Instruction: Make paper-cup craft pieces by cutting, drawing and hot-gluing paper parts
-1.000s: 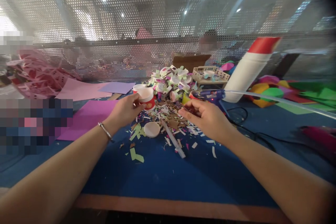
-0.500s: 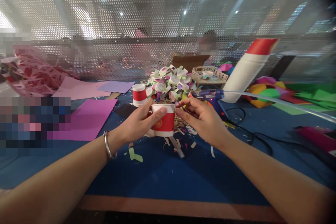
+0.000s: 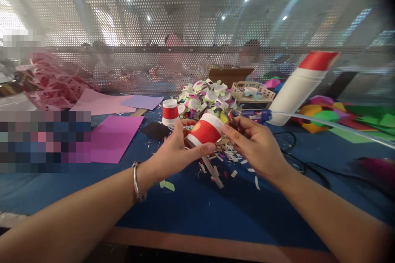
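Fingers [image 3: 206, 148] of the left hand [image 3: 173, 146] curl round a red-and-white paper cup [image 3: 208, 129], seemingly to steady it, tilted above the paper scraps [image 3: 233, 174]. At its right edge, the right hand [image 3: 257, 144] pinches closed on a slim dark tool [image 3: 233, 121], perhaps scissors, fingertips apparently bracing the cup; behind lies a glue gun [image 3: 255, 114], likely parked within reach

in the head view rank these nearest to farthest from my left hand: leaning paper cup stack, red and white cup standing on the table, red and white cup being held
1. Held red and white paper cup: in the left hand, tilted.
2. Standing red and white paper cup: on the table, just beyond that hand.
3. Leaning paper cup stack: far over to the right.
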`<state>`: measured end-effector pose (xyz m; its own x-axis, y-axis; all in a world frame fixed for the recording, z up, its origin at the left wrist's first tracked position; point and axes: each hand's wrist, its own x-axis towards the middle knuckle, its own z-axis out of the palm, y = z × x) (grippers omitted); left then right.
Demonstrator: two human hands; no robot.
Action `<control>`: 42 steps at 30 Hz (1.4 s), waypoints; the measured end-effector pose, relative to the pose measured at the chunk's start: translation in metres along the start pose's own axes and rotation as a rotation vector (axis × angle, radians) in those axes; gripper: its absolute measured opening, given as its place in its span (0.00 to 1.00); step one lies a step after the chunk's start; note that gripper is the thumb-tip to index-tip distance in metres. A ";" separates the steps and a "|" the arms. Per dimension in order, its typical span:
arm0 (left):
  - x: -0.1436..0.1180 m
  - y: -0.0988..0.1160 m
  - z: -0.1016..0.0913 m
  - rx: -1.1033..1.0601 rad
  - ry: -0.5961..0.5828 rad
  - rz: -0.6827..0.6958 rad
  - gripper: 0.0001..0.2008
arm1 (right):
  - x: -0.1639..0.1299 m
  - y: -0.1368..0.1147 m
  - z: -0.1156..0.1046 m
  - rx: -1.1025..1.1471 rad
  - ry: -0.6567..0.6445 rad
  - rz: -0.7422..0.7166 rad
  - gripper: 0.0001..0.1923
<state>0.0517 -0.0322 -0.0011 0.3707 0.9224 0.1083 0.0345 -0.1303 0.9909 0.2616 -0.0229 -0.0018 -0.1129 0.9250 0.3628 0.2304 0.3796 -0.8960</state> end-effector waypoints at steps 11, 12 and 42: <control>0.006 -0.002 -0.006 0.058 -0.058 0.008 0.27 | 0.003 0.003 -0.001 0.024 0.084 0.014 0.14; 0.007 -0.002 -0.005 -0.020 -0.046 0.000 0.27 | 0.003 0.002 -0.001 0.035 0.099 0.010 0.14; 0.009 -0.006 0.001 -0.158 0.229 0.166 0.25 | -0.008 -0.014 0.012 0.194 -0.316 0.151 0.17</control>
<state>0.0559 -0.0230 -0.0065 0.1403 0.9534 0.2672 -0.1606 -0.2444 0.9563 0.2481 -0.0361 0.0047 -0.3907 0.9076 0.1537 0.0834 0.2012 -0.9760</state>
